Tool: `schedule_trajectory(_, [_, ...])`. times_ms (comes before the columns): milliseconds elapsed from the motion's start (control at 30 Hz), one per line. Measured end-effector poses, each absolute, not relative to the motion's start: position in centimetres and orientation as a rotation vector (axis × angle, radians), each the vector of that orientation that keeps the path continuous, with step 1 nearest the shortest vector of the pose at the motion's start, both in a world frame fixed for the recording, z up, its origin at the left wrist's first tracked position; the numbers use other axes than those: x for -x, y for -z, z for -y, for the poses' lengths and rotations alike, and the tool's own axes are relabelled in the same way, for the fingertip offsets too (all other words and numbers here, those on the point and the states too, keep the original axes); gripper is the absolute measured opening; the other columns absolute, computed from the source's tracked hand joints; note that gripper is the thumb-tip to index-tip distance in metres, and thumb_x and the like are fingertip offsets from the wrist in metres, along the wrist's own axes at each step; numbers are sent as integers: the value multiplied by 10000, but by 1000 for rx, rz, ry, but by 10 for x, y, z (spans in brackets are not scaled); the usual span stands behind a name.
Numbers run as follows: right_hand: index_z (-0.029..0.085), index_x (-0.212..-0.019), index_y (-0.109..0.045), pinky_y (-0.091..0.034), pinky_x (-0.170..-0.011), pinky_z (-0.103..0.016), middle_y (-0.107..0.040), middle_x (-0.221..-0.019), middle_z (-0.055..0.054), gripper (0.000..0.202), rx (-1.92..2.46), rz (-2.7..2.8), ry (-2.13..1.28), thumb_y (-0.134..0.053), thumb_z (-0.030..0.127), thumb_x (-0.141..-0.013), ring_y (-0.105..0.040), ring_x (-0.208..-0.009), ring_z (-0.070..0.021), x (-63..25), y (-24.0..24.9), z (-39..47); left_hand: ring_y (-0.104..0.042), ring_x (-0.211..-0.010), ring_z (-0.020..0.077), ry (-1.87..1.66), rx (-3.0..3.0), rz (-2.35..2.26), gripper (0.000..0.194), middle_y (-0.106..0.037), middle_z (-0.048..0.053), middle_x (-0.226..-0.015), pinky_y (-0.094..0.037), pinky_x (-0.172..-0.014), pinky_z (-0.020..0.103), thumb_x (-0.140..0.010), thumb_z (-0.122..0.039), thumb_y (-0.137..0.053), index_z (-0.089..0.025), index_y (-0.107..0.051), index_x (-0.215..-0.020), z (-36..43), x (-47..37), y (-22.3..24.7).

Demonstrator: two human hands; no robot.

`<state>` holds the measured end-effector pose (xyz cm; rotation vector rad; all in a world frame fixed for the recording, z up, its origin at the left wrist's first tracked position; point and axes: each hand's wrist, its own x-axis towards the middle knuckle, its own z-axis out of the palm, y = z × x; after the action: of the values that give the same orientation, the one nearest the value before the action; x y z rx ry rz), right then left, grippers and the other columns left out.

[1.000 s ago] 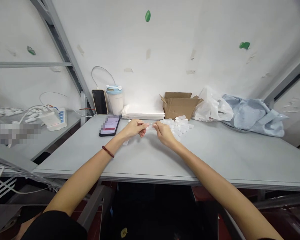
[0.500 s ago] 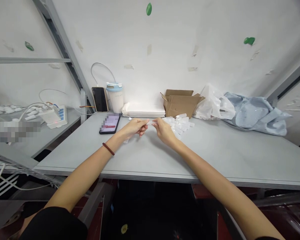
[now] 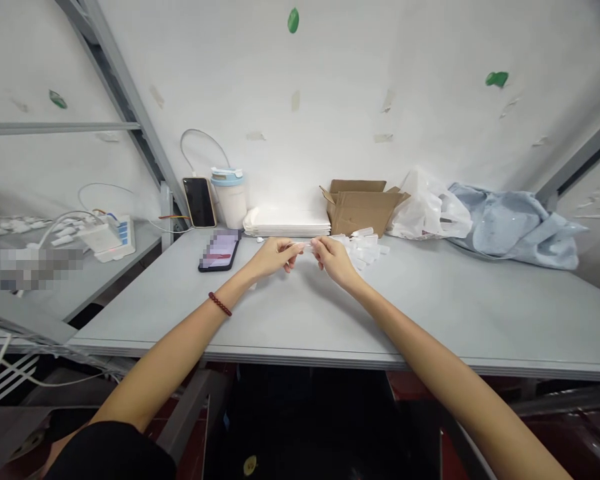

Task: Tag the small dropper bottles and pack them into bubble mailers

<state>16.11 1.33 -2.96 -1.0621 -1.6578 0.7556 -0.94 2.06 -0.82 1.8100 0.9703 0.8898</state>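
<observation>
Above the grey tabletop [image 3: 300, 313], the left hand [image 3: 273, 257] and right hand [image 3: 336, 260] meet — fingertips of both pinched on one small white plastic piece [image 3: 305, 247] — just beside a pile of similar pieces [image 3: 365, 245].

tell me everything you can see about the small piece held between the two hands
The small white piece looks like pale plastic, short and slim, held roughly level above the grey table. The left hand pinches one end and the right hand the other. It is too small to make out parts. A pile of similar white pieces lies just behind.
</observation>
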Motion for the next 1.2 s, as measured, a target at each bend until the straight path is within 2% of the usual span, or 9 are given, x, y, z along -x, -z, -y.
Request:
schedule_trajectory(200, [178, -830, -541, -364, -612, -255, -560, -710, -19, 246, 1079, 1881, -423, -414, 382, -884, -494, -638, -135, -161, 30, -9, -506, -483, 89, -836, -1593, -950, 395, -513, -6, -568, -446, -480, 232, -763, -492, -613, -115, -587, -646, -25, 14, 10])
schedule_trajectory(267, [177, -808, -535, -355, -636, -265, -573, -737, -38, 247, 1054, 1969, -312, -404, 372, -884, -493, -665, -145, -161, 31, -9, -469, -456, 76, -824, -1570, -973, 387, -487, -18, -534, -412, -459, 220, -742, -479, -640, -113, -586, -626, -24, 14, 9])
schedule_trajectory(333, [186, -700, -493, -340, -619, -267, -533, -662, -23, 311, 1061, 1996, -328, -365, 389, -898, -464, -620, -138, -161, 31, -10, -435, -428, 66, -800, -1538, -1017, 384, -460, -32, -500, -384, -447, 214, -747, -473, -631, -112, -592, -624, -21, 12, 8])
schedule_trajectory(500, [201, -547, -365, -279, -482, -239, -369, -511, 33, 473, 1104, 1785, -809, -381, 560, -854, -343, -477, -90, -165, 28, -12, -465, -464, 74, -804, -1757, -1005, 384, -518, -10, -525, -392, -487, 209, -790, -454, -569, -122, -574, -597, -12, 6, 4])
schedule_trajectory(633, [177, -580, -467, -231, -409, -221, -325, -469, 58, 442, 1117, 1650, -1267, -486, 559, -800, -279, -419, -69, -171, 24, -15, -485, -487, 84, -781, -2026, -943, 388, -524, -15, -522, -392, -507, 203, -818, -444, -516, -137, -550, -583, -13, 5, 8])
schedule_trajectory(700, [161, -597, -510, -252, -401, -220, -339, -458, 58, 425, 1146, 1639, -1340, -508, 537, -796, -285, -404, -66, -174, 23, -17, -499, -486, 87, -775, -2036, -943, 376, -526, -17, -534, -396, -506, 202, -820, -443, -507, -142, -535, -595, -15, 3, 13])
schedule_trajectory(833, [172, -569, -476, -312, -413, -233, -457, -506, 23, 429, 1192, 1693, -1077, -501, 530, -803, -383, -398, -76, -179, 23, -21, -511, -479, 99, -784, -1955, -971, 349, -515, -22, -544, -422, -506, 215, -818, -450, -505, -155, -510, -633, -19, 0, 20])
schedule_trajectory(1033, [159, -850, -607, -373, -550, -245, -540, -627, 17, 204, 1148, 1884, -622, -532, 342, -801, -483, -559, -117, -179, 25, -24, -564, -636, 124, -947, -2091, -1065, 295, -621, 30, -750, -452, -584, 224, -794, -422, -551, -136, -622, -808, -23, 4, 22])
schedule_trajectory(1200, [162, -889, -609, -384, -579, -249, -570, -660, 7, 195, 1112, 1882, -609, -495, 303, -817, -494, -587, -122, -177, 25, -23, -554, -590, 116, -843, -1954, -980, 400, -609, 41, -701, -449, -522, 219, -801, -510, -520, -128, -609, -726, -26, 6, 20])
